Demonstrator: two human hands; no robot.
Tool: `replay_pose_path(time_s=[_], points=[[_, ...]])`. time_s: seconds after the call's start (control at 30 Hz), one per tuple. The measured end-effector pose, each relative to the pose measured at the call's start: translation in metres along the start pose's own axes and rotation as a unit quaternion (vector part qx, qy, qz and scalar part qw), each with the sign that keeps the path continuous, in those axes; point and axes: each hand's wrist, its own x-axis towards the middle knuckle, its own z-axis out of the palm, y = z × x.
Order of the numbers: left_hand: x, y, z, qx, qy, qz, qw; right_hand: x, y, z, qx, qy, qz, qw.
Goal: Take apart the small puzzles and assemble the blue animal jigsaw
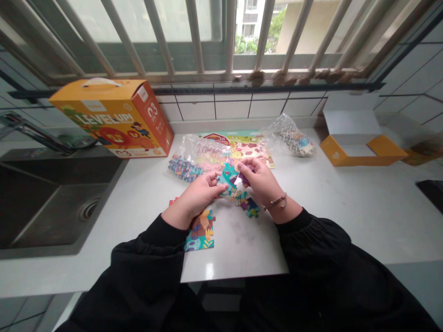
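My left hand point(208, 190) pinches the left side of a teal joined puzzle section point(228, 175) above the white counter. At the section's right side, my right hand point(255, 177) holds a purple puzzle piece point(246, 174) between thumb and fingers; whether the two are joined I cannot tell. Several joined puzzle pieces point(249, 205) extend below my hands. Another assembled puzzle section point(202, 233), orange, brown and teal, lies near the counter's front edge, partly under my left wrist.
Behind my hands are a plastic bag of puzzle pieces point(187, 166), a farm picture sheet point(254, 150) and another bag point(296, 138). An orange box point(114, 120) stands back left, beside a sink point(74, 235). An open orange box point(363, 150) sits at the right.
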Motion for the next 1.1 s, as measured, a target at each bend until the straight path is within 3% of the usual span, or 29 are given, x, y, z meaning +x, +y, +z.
replay_pose_path(time_s=[0.23, 0.57, 0.83, 1.1], points=[[-0.008, 0.007, 0.007, 0.002, -0.083, 0.028, 0.996, -0.003, 0.001, 0.002, 0.077, -0.092, 0.132, 0.984], [-0.008, 0.005, 0.003, 0.035, -0.07, -0.009, 0.997, 0.002, -0.005, 0.001, 0.091, 0.003, 0.03, 0.995], [-0.011, 0.007, 0.001, 0.069, -0.105, -0.014, 0.992, -0.005, -0.003, 0.002, 0.068, -0.111, 0.142, 0.981], [-0.012, 0.007, 0.002, 0.098, -0.103, -0.018, 0.99, -0.005, -0.01, 0.001, 0.088, -0.081, 0.059, 0.991]])
